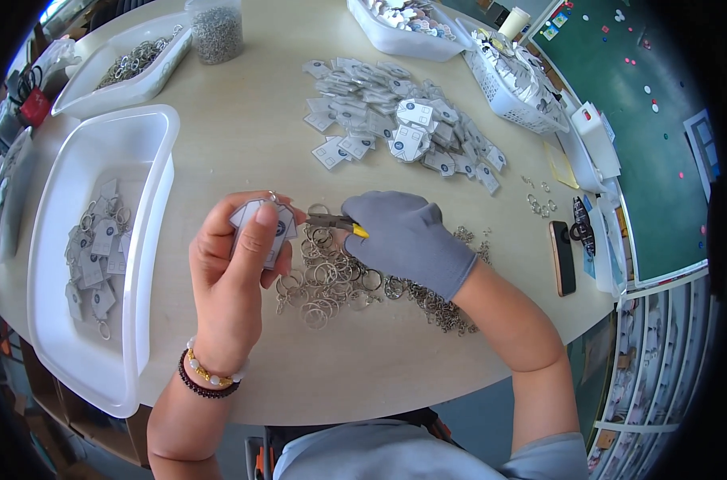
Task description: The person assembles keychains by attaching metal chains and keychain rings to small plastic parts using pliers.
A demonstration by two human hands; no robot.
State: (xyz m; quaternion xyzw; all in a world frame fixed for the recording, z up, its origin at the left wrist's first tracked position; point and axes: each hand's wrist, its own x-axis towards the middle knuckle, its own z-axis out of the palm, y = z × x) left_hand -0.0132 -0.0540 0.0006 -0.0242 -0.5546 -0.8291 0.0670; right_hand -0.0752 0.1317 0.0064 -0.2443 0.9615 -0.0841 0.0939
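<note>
My bare left hand (234, 252) pinches several flat house-shaped charms (277, 232), pale grey with a dark round mark, thumb across their faces. A small metal ring (273, 196) shows at their top edge. In a grey glove, my right hand (403, 232) is closed round pliers (331, 222) with yellow on the handle. Their dark jaws point left, close to the charms; whether they touch I cannot tell. Below the pliers lies a heap of split key rings (327, 272), with a pile of short chains (439, 304) to its right, partly hidden by my right wrist.
A white tub (159, 160) at left holds finished-looking charms with rings. Behind it stand a tray of metal rings (139, 64) and a clear jar (217, 36). Loose charms (371, 104) are heaped at the far middle. A phone (562, 258) and a white basket (499, 88) are on the right.
</note>
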